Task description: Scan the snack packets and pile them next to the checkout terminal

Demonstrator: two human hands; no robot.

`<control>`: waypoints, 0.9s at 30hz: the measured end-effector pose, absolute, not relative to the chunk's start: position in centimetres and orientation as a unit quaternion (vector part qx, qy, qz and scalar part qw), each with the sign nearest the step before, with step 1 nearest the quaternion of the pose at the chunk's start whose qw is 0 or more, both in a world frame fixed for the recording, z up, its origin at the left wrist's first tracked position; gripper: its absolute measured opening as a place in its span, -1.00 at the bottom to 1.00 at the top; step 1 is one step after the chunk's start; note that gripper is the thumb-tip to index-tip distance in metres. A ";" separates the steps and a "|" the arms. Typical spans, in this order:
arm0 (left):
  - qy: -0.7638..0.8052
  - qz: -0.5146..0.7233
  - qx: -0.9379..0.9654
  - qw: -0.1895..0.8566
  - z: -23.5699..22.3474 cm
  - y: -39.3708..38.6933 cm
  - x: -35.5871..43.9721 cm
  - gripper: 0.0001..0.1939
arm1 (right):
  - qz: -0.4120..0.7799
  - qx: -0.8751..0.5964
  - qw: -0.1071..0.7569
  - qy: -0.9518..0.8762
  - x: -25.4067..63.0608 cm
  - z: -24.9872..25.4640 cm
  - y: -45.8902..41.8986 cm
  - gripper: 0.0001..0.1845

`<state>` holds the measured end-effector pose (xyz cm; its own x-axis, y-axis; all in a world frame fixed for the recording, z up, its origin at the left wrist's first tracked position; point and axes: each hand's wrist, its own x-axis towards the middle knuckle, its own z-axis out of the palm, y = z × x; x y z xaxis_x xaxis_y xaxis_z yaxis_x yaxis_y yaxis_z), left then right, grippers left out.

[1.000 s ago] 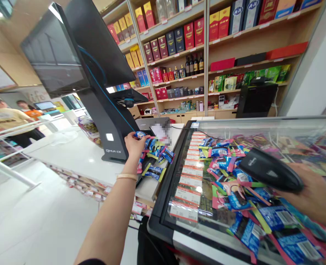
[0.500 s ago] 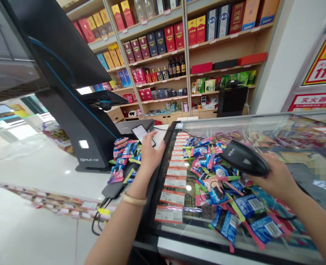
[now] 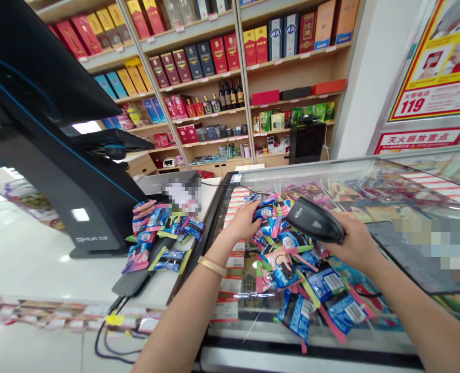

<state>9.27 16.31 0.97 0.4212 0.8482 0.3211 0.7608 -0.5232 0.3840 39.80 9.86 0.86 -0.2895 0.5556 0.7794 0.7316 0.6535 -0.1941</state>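
My right hand [image 3: 354, 243] grips a black barcode scanner [image 3: 313, 221] held over a heap of blue and pink snack packets [image 3: 307, 280] on the glass counter top [image 3: 370, 331]. My left hand [image 3: 243, 221] rests on the far left edge of that heap, fingers curled onto a blue packet [image 3: 264, 212]. A gold bracelet sits on the left wrist. A second, smaller pile of the same packets [image 3: 157, 233] lies on the white counter to the left, beside the base of the black till terminal [image 3: 58, 171].
A dark pad [image 3: 412, 256] lies on the glass to the right of the scanner. Price tags [image 3: 233, 259] line the case under the glass. Cables [image 3: 109, 336] hang off the white counter's front. Shelves of boxed goods [image 3: 214, 57] fill the back wall.
My left hand let go of a packet at the left pile and swung right onto the heap on the glass. The right hand with the scanner came in toward the middle.
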 end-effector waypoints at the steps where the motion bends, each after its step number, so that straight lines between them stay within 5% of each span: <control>1: 0.476 0.242 0.841 0.090 0.9 16.4 9.2 -0.37 | -0.103 -0.399 0.442 -0.797 39.7 0.9 9.8 -0.83; 14: 0.464 0.333 0.818 0.066 1.3 15.5 9.0 -0.43 | -0.091 -0.396 0.446 -0.798 39.5 1.1 9.6 -0.77; 27: 0.508 0.485 0.702 -0.119 3.3 7.6 8.3 -0.50 | -0.057 -0.342 0.406 -0.845 38.8 1.3 8.0 -0.70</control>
<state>8.35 7.61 3.33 0.0137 0.5976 0.8017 0.8288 -0.4553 0.3253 38.79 8.04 1.32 -0.4360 0.5325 0.7255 0.6253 0.7590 -0.1813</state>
